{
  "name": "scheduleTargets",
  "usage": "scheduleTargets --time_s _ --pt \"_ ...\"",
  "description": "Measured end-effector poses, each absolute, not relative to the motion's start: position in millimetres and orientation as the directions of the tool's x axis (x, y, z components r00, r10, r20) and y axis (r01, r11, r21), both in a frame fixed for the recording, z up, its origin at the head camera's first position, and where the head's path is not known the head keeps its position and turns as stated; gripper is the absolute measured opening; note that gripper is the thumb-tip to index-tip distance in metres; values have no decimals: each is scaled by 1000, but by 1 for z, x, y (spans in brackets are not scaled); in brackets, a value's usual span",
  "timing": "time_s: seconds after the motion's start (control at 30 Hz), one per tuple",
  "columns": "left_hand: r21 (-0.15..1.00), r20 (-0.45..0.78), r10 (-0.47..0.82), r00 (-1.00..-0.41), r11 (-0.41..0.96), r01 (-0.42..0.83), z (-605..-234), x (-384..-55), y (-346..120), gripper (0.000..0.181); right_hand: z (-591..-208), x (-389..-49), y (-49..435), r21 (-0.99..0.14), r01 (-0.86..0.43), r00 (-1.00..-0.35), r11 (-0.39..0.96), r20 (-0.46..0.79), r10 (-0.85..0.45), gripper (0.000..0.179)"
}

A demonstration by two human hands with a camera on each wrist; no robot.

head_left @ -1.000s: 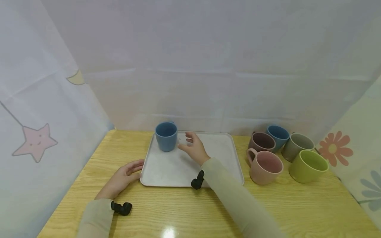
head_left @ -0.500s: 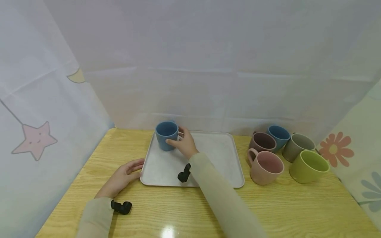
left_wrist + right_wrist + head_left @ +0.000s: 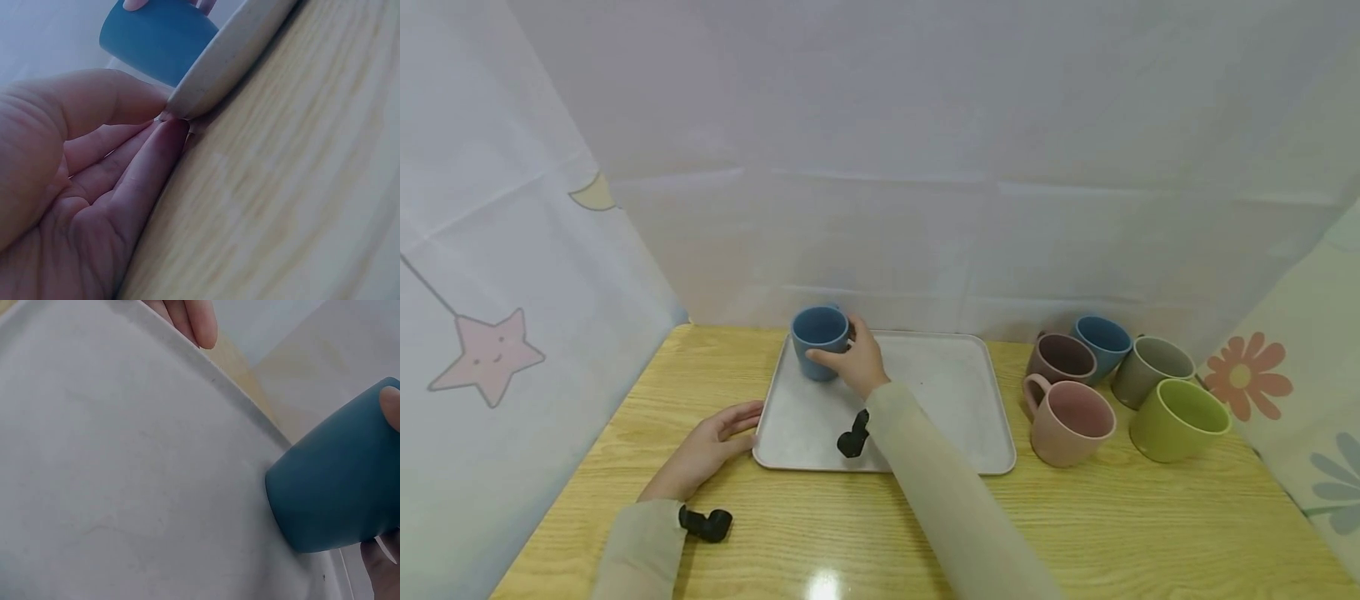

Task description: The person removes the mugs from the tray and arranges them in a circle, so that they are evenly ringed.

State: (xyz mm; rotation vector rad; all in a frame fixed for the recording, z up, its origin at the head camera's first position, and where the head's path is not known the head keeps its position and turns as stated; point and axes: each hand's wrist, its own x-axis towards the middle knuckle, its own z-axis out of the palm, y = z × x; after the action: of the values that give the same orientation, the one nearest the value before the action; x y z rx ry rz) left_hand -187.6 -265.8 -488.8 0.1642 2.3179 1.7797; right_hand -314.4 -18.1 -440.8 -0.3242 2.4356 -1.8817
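Note:
In the head view a blue mug [image 3: 820, 343] stands upright near the far left corner of a white tray [image 3: 925, 417]. My right hand [image 3: 859, 362] grips this mug from the right, thumb on its near side and fingers behind; its handle is on the far side. The right wrist view has the blue mug [image 3: 337, 478] at the right, its base at the tray's surface. My left hand [image 3: 711, 446] rests on the table at the tray's left edge. Close up, its fingertips [image 3: 172, 134] touch the tray's rim [image 3: 212, 72].
At the right stand several mugs: pink [image 3: 1070, 423], dark mauve [image 3: 1060, 360], another blue one [image 3: 1102, 343], grey [image 3: 1152, 369] and lime green [image 3: 1180, 419]. The wooden table [image 3: 820, 533] meets a pale cloth backdrop [image 3: 880, 208] behind and at both sides.
My right hand has moved left across the tray and taken hold of the blue mug, which has hardly moved. My left hand has kept its place at the tray's edge.

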Motion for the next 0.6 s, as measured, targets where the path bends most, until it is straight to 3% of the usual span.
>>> scheduleTargets --time_s 0.6 --pt "962 -100 206 -974 271 -42 -487 -185 -265 64 -445 -304 -9 -944 -181 -978 275 145 -148 97"
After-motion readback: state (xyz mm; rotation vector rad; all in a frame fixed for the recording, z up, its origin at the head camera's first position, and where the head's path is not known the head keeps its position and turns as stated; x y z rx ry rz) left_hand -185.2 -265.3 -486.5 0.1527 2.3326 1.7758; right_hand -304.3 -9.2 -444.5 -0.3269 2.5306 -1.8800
